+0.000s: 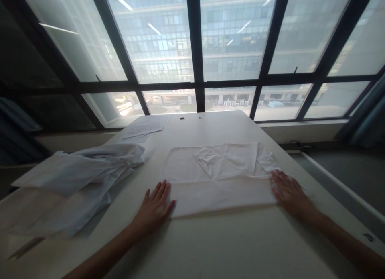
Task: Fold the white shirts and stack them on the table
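Note:
A folded white cloth garment [222,192] lies flat on the white table [216,243], its near part turned over in a long straight band. Behind that band the fabric shows creases and a bunched patch near its middle. My left hand [156,204] rests at the garment's left end, fingers spread and pointing away from me. At the right end, my right hand [290,190] lies palm down on the fabric with its fingers stretched out. Neither hand grips anything.
White fabric [78,178] lies in a loose heap on the left. Paper sheets [144,126] sit at the back left. A dark slim object [26,247] lies near the front left. Large windows [168,38] stand beyond the table.

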Motion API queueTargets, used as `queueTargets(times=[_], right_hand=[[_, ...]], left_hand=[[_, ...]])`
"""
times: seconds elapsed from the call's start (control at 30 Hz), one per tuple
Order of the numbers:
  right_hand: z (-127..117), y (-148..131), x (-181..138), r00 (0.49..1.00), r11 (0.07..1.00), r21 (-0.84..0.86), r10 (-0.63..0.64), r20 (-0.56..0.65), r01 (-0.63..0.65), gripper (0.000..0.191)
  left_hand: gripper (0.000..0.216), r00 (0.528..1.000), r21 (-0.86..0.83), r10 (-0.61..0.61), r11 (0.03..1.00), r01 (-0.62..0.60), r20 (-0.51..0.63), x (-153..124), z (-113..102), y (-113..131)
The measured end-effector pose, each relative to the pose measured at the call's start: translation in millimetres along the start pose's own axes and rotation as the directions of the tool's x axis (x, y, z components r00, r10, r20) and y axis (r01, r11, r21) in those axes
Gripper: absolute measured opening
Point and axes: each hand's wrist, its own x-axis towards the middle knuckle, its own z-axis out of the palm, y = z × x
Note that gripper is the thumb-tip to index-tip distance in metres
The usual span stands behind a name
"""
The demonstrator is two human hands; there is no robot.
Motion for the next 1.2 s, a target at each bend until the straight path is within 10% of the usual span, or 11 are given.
queueTargets(times=[0.2, 0.4, 0.7, 1.2], right_hand=[[-12.5, -11.6, 34.6, 0.999, 0.997, 0.063, 0.049, 0.017, -0.050, 0.057], [3.6, -18.3, 115.4, 0.993, 0.976, 0.185, 0.107, 0.043, -0.113, 0.054], [27.0, 4.7, 241.1, 0.965, 0.975, 0.190, 0.068, 0.252, -0.118, 0.051], [69.8, 3.9, 249.9, 0.930, 0.974, 0.078, 0.177, 0.322, -0.212, 0.058]], left_hand=[[0.076, 0.994, 0.011, 0.042, 0.999, -0.041, -0.096, 22.2, -19.4, 13.3], [0.077, 0.995, -0.151, 0.099, 0.983, -0.101, -0.021, 114.2, -36.4, 26.6], [0.059, 0.998, -0.168, 0.034, 0.985, -0.043, -0.057, 257.7, -16.4, -38.0], [0.052, 0.991, -0.163, -0.052, 0.986, 0.032, -0.124, 282.6, 11.4, -52.3]])
